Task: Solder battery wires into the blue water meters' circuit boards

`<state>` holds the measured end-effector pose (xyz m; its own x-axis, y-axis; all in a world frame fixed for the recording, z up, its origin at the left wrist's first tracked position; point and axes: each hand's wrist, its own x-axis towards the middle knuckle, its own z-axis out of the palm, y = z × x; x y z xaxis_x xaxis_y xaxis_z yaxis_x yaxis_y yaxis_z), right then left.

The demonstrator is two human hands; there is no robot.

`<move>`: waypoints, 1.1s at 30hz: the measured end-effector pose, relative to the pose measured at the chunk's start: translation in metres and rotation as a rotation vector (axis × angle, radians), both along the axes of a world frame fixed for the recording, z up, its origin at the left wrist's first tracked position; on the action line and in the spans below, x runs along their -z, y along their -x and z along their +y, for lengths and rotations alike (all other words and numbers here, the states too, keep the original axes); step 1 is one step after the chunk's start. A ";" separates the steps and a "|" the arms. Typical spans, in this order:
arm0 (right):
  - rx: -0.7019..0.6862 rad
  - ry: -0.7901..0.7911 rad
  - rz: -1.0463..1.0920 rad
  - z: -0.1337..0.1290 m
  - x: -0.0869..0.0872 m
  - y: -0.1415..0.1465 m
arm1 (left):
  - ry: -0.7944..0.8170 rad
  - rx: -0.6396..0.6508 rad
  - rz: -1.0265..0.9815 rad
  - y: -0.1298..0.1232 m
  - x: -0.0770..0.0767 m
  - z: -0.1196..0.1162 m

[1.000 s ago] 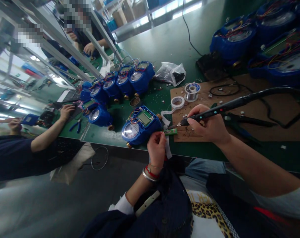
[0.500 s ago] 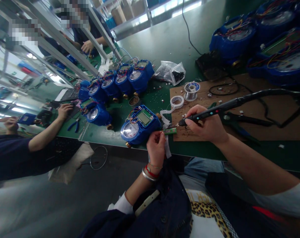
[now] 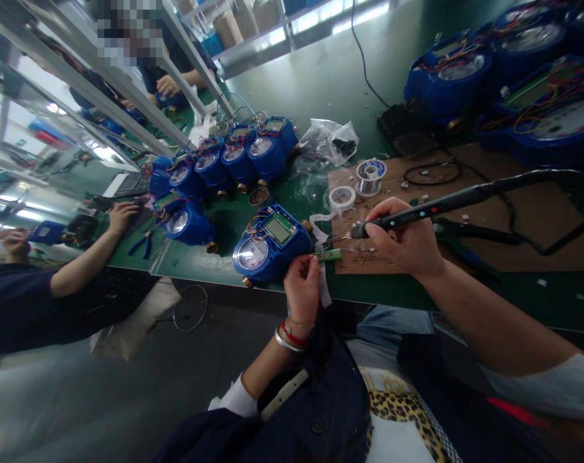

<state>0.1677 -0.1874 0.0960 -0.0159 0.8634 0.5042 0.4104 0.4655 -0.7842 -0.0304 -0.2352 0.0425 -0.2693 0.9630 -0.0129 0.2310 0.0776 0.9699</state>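
Note:
My right hand (image 3: 405, 241) is wrapped round a black soldering iron (image 3: 437, 204), whose metal tip points left above a small green circuit board (image 3: 329, 255). Smoke or glare blurs the area near the tip. My left hand (image 3: 302, 283) pinches something too small to make out at the board's left end, with thumb and forefinger together. Just left of these fingers sits a blue meter (image 3: 273, 241) with a small display and a round clear dial. A white tape roll (image 3: 343, 197) and a solder spool (image 3: 370, 176) stand beyond the board.
Several blue meters (image 3: 234, 154) form a row at the back left. Cardboard (image 3: 489, 247) covers the right of the green table (image 3: 292, 83), with dark-handled pliers (image 3: 470, 241) on it. A plastic bag (image 3: 328, 141) lies behind. Co-workers' hands (image 3: 122, 217) show at left.
The soldering iron's tip has drawn a little up and away from the green board, and wisps of smoke now show near the tape roll. My left hand keeps its pinch.

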 end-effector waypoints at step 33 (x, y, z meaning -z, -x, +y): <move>-0.033 -0.019 -0.120 0.000 -0.002 0.000 | 0.023 0.121 0.116 0.001 -0.004 0.002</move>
<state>0.1672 -0.1870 0.0980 -0.1048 0.8516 0.5136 0.4849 0.4947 -0.7212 -0.0311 -0.2329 0.0466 -0.1522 0.9883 -0.0107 0.3498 0.0640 0.9346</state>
